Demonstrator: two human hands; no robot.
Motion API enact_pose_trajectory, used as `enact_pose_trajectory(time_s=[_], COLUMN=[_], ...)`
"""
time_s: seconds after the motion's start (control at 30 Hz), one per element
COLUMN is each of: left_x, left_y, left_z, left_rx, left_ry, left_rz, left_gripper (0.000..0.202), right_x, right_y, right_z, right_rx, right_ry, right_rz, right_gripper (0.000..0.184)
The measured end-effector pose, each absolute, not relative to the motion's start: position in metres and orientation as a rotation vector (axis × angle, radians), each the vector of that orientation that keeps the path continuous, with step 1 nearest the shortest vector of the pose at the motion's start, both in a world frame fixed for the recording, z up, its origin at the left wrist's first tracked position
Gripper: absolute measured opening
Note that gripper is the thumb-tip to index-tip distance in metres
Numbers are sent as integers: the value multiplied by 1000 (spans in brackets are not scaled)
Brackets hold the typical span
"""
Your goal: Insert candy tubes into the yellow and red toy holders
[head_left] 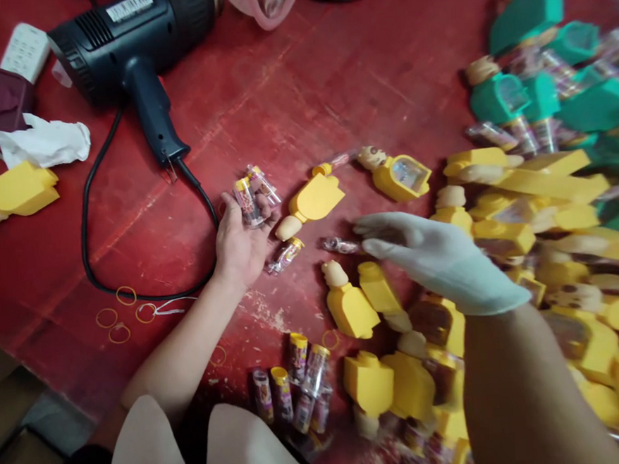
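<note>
My bare left hand (243, 236) is turned palm up, its fingers curled around small clear tubes (247, 202) with yellow caps and printed wrapping. Just by its fingertips lies another capped tube (286, 255). A yellow figure-shaped toy (316, 197) with a pale rounded head lies close to that hand. My right hand (422, 252), in a white glove, reaches in from the right with thumb and fingers apart. At its fingertips is a small wrapped tube (341, 245); I cannot make out whether they touch. More yellow toys (352, 310) lie below this hand.
A dark heat gun (146, 95) with a black cord lies at the upper left, near a white glove (43, 141). Rubber bands (119, 333) are scattered at left. Several tubes (298, 356) stand at the front edge. Green toys (533, 25) and yellow ones pile up at right.
</note>
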State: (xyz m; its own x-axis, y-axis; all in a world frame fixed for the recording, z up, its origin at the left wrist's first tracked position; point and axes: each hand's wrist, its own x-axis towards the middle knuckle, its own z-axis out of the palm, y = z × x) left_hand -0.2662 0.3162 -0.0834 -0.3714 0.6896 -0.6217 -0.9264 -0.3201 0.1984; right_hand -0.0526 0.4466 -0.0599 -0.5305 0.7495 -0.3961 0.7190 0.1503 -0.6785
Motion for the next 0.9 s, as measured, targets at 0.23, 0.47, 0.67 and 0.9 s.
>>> enact_pose_trajectory(time_s=[0.23, 0.47, 0.67, 0.9], left_x=[-263, -257, -257, -260], left_y=[318, 314, 311, 310], left_z=[-83, -89, -97, -85], left_rx=[-401, -152, 25, -167], left_ry=[795, 1231, 1321, 1010], left_rz=[1895, 2166, 2186, 2138], left_gripper=[47, 21, 12, 19], right_x=[-42, -68, -140, -175], right_y=[446, 461, 514, 493], right_z=[-71, -68, -69, -46], right_rx=[-1293, -1186, -758, -1028], right_ry=[-2646, -2697, -3035, -2926], right_rz=[1252, 921, 221, 503], right_gripper=[42, 21, 37, 27])
